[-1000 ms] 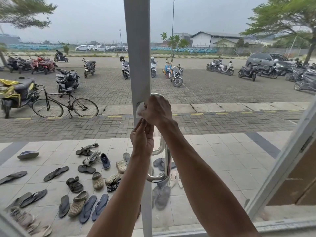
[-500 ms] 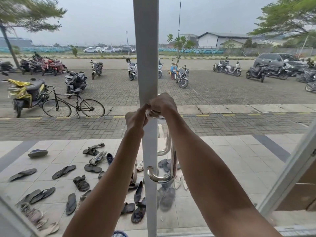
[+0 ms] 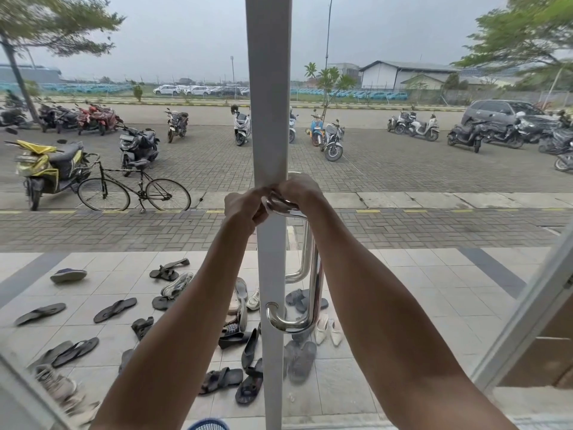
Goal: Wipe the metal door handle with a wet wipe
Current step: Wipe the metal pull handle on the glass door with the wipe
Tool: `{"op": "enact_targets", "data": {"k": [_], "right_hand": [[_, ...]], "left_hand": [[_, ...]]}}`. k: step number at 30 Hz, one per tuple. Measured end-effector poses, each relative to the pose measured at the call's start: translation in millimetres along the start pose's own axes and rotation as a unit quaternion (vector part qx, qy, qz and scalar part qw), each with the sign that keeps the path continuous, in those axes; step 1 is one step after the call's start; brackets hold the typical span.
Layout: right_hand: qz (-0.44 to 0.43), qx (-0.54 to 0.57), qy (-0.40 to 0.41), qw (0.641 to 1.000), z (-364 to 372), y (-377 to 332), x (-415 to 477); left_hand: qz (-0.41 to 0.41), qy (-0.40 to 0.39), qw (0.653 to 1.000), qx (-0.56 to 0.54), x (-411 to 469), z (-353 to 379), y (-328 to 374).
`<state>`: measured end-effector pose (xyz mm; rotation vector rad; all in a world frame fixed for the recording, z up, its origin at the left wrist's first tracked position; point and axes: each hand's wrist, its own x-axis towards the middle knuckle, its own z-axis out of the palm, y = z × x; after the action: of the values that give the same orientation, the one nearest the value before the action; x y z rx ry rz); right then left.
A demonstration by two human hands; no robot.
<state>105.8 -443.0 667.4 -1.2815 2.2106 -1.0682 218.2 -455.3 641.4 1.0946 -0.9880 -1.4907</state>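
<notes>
Yard (image 3: 403, 175): paved in brick, seen through glass, with parked scooters, a bicycle (image 3: 134, 190) and a car (image 3: 508, 116).
Porch (image 3: 403, 290): tiled, strewn with sandals and shoes just beyond the glass.
Frame (image 3: 269, 88): white, upright, at centre of view.
Handle (image 3: 313, 293): polished metal tube, mounted on the frame, upright along its right side; lower bend bare, top bend under the hands.
Right hand (image 3: 299, 189): clenched over the top bend of the handle.
Left hand (image 3: 245, 207): fingers curled, pressed against the right hand at the frame; contents cannot be told.
Wipe: hidden, not visible between the hands.
</notes>
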Motion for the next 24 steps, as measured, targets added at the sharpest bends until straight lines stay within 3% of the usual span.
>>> {"op": "enact_targets", "data": {"k": [4, 7, 15, 18, 24], "right_hand": [[0.018, 0.076, 0.082, 0.994, -10.9, 1.2, -17.7], [0.002, 0.063, 0.121, 0.991, -5.9, 3.9, -14.3], [-0.055, 0.003, 0.126, 0.991, 3.8, -2.6, -22.6], [-0.054, -0.004, 0.116, 0.992, 3.8, -1.6, -21.8], [-0.051, -0.008, 0.132, 0.990, -2.9, 11.4, -24.7]], "left_hand": [[-0.027, -0.012, 0.999, 0.013, 11.8, -2.8, 2.4], [-0.055, -0.049, 0.997, -0.016, 14.3, -8.2, -2.6], [-0.061, -0.119, 0.985, -0.108, 7.0, -11.8, -19.2], [-0.052, -0.098, 0.989, -0.100, 5.9, -12.3, -15.8], [0.023, 0.030, 0.999, 0.026, 6.9, 9.3, 1.6]]}}
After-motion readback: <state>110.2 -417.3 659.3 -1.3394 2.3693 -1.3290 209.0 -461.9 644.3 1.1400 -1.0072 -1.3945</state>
